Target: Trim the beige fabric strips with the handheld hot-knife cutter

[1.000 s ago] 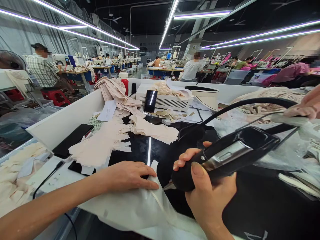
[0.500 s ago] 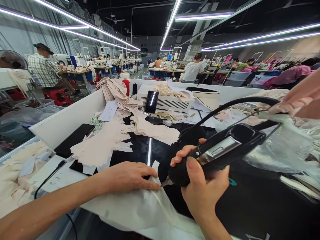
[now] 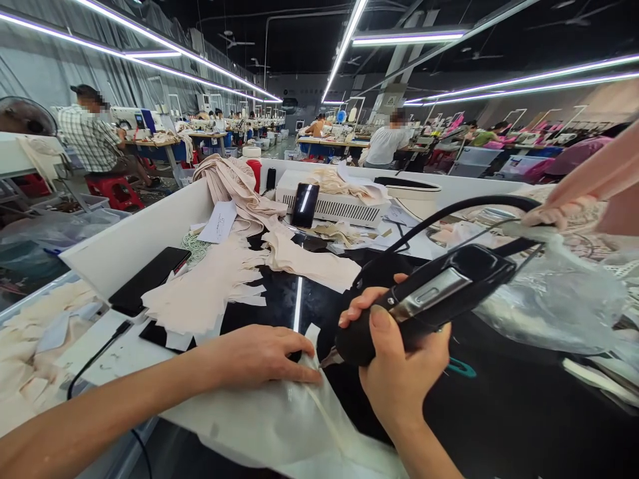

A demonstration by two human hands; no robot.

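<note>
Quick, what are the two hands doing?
Left hand: open, flat on the pale white fabric sheet.
Right hand: closed around the black corded handheld cutter.

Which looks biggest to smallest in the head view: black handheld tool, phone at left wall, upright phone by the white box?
1. Black tool, though it is nearest the camera, so unsure.
2. Phone at left wall.
3. Upright phone, farthest away; both phones may really be alike.

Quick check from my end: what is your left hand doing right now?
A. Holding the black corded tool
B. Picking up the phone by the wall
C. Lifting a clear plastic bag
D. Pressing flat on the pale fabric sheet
D: the left hand lies palm-down on the pale fabric sheet, while the right hand has its grip on the black corded tool.
</note>
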